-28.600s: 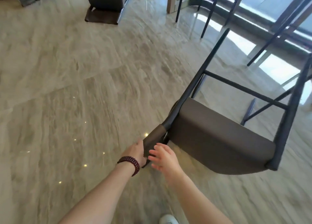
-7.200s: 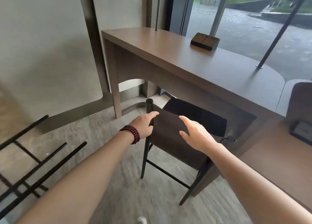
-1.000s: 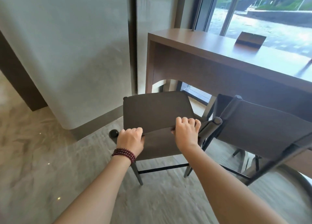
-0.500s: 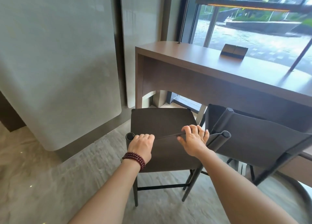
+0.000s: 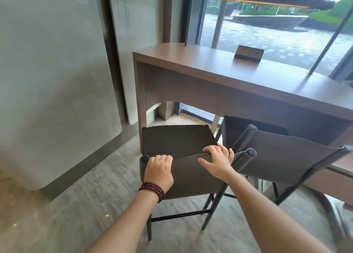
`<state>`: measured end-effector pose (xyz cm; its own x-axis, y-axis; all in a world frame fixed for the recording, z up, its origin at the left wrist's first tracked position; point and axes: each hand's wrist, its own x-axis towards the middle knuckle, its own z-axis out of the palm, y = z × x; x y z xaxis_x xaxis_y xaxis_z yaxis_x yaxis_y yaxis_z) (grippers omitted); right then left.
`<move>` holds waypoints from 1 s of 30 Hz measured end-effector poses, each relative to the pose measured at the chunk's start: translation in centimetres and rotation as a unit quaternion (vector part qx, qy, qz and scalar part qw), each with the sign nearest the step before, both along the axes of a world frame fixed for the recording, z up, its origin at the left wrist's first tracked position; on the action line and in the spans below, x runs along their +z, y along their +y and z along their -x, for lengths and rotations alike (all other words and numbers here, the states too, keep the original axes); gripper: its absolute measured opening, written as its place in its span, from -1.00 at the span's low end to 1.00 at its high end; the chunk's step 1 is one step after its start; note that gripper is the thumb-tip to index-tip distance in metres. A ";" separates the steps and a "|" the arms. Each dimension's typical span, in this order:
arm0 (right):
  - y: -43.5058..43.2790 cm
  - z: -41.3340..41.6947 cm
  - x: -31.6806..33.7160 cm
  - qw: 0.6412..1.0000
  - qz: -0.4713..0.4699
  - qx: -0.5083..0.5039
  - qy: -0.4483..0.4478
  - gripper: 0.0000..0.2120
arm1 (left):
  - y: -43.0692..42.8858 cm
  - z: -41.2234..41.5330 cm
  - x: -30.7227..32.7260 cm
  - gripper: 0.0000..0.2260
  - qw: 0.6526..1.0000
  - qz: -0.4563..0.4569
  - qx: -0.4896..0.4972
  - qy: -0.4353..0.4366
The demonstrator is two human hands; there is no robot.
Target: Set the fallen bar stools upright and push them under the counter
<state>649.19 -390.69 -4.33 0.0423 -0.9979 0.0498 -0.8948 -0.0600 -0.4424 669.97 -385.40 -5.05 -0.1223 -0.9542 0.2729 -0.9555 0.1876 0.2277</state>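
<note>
Pushing bar stool (image 5: 177, 140) under counter (image 5: 210, 67), 12 o'clock.
Gripping backrest (image 5: 191, 178), left hand (image 5: 159, 169) and right hand (image 5: 217, 160) fingers curled over; skewed, may clip neighbouring stool (image 5: 286, 157) at 3 o'clock.

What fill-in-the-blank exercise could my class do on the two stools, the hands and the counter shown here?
On the near stool, the left hand and the right hand grip the top edge of its ____.
The bead bracelet sits on the ____ wrist.
The second stool stands to the near stool's ____.
The small dark box rests on the ____.
Missing words: backrest; left; right; counter.
</note>
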 end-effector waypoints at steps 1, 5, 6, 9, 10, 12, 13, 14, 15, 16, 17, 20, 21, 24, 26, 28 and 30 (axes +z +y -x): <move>0.6 0.2 0.4 0.996 0.022 -0.021 -0.089 -0.74 | 0.2 0.2 0.3 -0.77 0.999 0.008 -0.001 0.046; 3.6 1.1 1.2 0.890 0.125 -0.209 -0.384 -0.89 | 2.3 0.7 1.6 -0.94 0.951 0.090 0.047 0.294; 4.2 1.4 1.0 0.860 0.109 -0.264 -0.422 -0.88 | 3.1 1.2 1.6 -0.86 0.925 0.084 0.100 0.357; 4.7 2.4 0.2 0.720 -0.126 -0.356 -0.582 -0.56 | 4.1 3.1 1.1 -0.69 0.742 -0.086 0.292 0.597; 4.7 2.5 0.3 0.669 -0.205 -0.348 -0.624 -0.43 | 4.0 3.8 1.1 -0.60 0.642 -0.175 0.323 0.673; 4.4 2.2 0.8 0.601 -0.276 -0.328 -0.675 -0.21 | 3.3 4.7 1.1 -0.38 0.490 -0.282 0.306 0.766; 4.2 1.9 1.1 0.585 -0.285 -0.320 -0.689 -0.17 | 2.8 5.1 1.2 -0.26 0.456 -0.292 0.289 0.789; 3.8 1.6 1.3 0.573 -0.291 -0.314 -0.699 -0.16 | 2.3 5.4 1.4 -0.17 0.430 -0.289 0.278 0.809; 3.4 1.2 1.5 0.564 -0.293 -0.311 -0.706 -0.16 | 1.7 5.5 1.6 -0.11 0.404 -0.282 0.272 0.826; 3.1 0.9 1.6 0.558 -0.296 -0.309 -0.711 -0.16 | 1.2 5.6 1.9 -0.09 0.381 -0.273 0.271 0.841; 2.7 0.7 1.8 0.555 -0.299 -0.306 -0.713 -0.18 | 0.5 5.6 2.0 -0.09 0.358 -0.265 0.272 0.853; 1.4 0.1 2.0 0.564 -0.307 -0.297 -0.707 -0.30 | -1.1 5.2 2.1 -0.16 0.338 -0.260 0.276 0.861; 1.0 -0.1 2.0 0.566 -0.307 -0.296 -0.706 -0.35 | -1.5 5.2 2.1 -0.20 0.340 -0.258 0.278 0.860; 0.0 -0.2 1.7 0.555 -0.304 -0.296 -0.716 -0.38 | -2.1 4.8 2.0 -0.37 0.342 -0.234 0.299 0.859; -0.6 0.1 1.3 0.546 -0.295 -0.311 -0.720 -0.39 | -2.7 4.1 1.4 -0.57 0.368 -0.210 0.320 0.847; -1.4 0.5 1.0 0.551 -0.290 -0.323 -0.713 -0.46 | -3.2 3.5 0.3 -0.65 0.567 -0.208 0.333 0.724; -1.9 0.7 0.8 0.562 -0.287 -0.322 -0.706 -0.63 | -3.2 3.6 -0.4 -0.59 0.753 -0.222 0.305 0.539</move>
